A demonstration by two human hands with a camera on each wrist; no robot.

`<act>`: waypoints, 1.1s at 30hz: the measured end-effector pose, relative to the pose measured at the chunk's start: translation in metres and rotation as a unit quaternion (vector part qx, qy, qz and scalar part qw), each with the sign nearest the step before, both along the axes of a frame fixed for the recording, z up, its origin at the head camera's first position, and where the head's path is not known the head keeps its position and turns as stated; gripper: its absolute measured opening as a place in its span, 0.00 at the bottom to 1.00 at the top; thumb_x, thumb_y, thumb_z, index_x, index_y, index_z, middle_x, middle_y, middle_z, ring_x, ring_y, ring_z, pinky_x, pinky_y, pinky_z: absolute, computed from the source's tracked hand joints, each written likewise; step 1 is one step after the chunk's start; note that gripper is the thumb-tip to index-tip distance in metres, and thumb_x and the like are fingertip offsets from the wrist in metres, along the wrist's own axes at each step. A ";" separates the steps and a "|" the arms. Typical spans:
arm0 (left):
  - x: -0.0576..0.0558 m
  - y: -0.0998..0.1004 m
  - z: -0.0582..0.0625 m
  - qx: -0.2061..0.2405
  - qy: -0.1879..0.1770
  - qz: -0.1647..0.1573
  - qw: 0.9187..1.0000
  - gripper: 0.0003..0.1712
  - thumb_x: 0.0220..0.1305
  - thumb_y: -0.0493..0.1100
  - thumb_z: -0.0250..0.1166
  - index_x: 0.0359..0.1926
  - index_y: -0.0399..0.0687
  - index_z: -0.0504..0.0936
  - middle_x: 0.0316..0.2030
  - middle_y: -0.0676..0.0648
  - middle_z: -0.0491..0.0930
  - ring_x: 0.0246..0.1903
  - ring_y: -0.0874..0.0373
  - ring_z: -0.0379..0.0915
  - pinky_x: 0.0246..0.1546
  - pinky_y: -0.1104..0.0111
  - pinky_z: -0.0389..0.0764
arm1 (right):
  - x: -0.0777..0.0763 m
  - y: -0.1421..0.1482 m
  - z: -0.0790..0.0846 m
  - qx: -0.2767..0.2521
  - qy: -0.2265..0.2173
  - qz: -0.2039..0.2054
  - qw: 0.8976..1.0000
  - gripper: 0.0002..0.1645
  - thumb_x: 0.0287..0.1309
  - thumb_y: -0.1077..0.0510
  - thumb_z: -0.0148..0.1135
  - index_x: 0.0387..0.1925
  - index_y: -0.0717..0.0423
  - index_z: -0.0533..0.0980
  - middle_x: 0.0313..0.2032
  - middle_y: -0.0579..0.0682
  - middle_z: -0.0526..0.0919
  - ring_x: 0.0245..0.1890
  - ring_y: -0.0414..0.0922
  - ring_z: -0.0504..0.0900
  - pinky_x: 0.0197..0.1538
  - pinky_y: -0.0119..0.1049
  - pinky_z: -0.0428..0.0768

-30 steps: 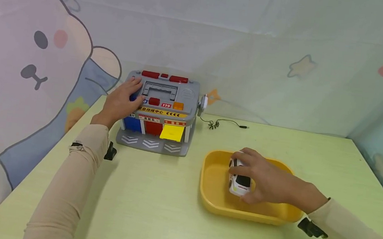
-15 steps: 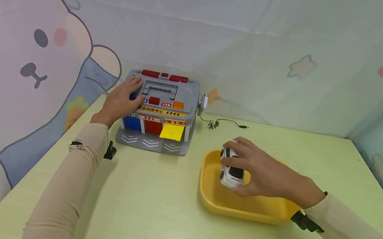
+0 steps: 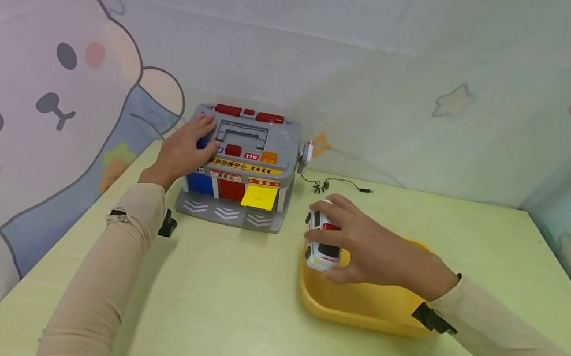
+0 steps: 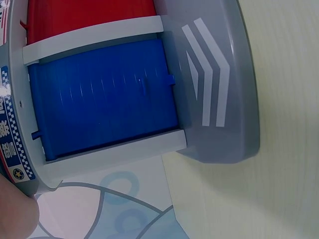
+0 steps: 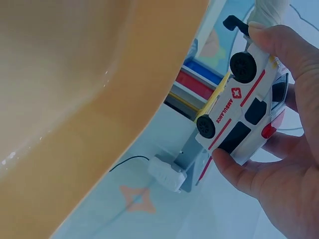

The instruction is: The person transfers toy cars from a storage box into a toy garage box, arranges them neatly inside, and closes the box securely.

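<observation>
My right hand (image 3: 377, 246) grips a white toy ambulance (image 3: 319, 261) above the left rim of a yellow tub (image 3: 364, 321). In the right wrist view, thumb and fingers pinch the ambulance (image 5: 239, 109) from both ends, its wheels and red lettering showing. My left hand (image 3: 184, 147) rests on the top left corner of a grey toy garage (image 3: 283, 143), fingers laid over its roof. The garage's yellow door (image 3: 259, 197) is raised outward, while the blue door (image 4: 104, 99) and red door (image 3: 232, 190) are down. Only a bit of the left hand shows in the left wrist view.
A thin black cable (image 3: 340, 181) with a plug lies behind, right of the garage. A white and grey knob-like part (image 3: 306, 156) sticks out of the garage's right side. A printed cloth (image 3: 378, 95) hangs behind the pale table (image 3: 209, 309).
My right hand has lifted the ambulance out of the tub's middle and carried it leftward, toward the garage. The left hand has stayed on the garage.
</observation>
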State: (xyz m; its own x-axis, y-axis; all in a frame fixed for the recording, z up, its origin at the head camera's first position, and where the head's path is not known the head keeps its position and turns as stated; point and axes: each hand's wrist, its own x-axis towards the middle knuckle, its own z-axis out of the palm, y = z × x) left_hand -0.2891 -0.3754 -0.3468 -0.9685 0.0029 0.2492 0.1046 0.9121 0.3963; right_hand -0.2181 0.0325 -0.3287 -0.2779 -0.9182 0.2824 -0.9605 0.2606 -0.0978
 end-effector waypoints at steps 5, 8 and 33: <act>0.002 0.000 -0.001 0.002 0.002 0.001 1.000 0.37 0.73 0.55 0.51 0.77 0.46 0.57 0.79 0.46 0.52 0.80 0.49 0.41 0.77 0.46 0.49 | 0.001 -0.008 -0.002 0.003 0.005 0.005 1.000 0.25 0.49 0.49 0.74 0.52 0.44 0.81 0.64 0.56 0.71 0.64 0.54 0.65 0.52 0.42 0.83; 0.003 -0.001 -0.003 0.001 0.002 0.002 1.000 0.37 0.73 0.54 0.51 0.77 0.46 0.57 0.79 0.46 0.52 0.80 0.48 0.41 0.77 0.46 0.49 | 0.002 -0.015 -0.003 0.010 0.007 0.010 1.000 0.24 0.49 0.50 0.73 0.51 0.44 0.81 0.64 0.56 0.72 0.64 0.55 0.65 0.53 0.42 0.82; -0.001 0.000 -0.001 -0.001 -0.002 0.003 1.000 0.37 0.73 0.54 0.51 0.77 0.47 0.56 0.79 0.47 0.51 0.80 0.49 0.41 0.77 0.46 0.49 | 0.014 -0.076 -0.009 0.180 -0.047 -0.021 0.982 0.30 0.57 0.47 0.69 0.63 0.38 0.77 0.75 0.53 0.60 0.76 0.61 0.53 0.65 0.48 0.78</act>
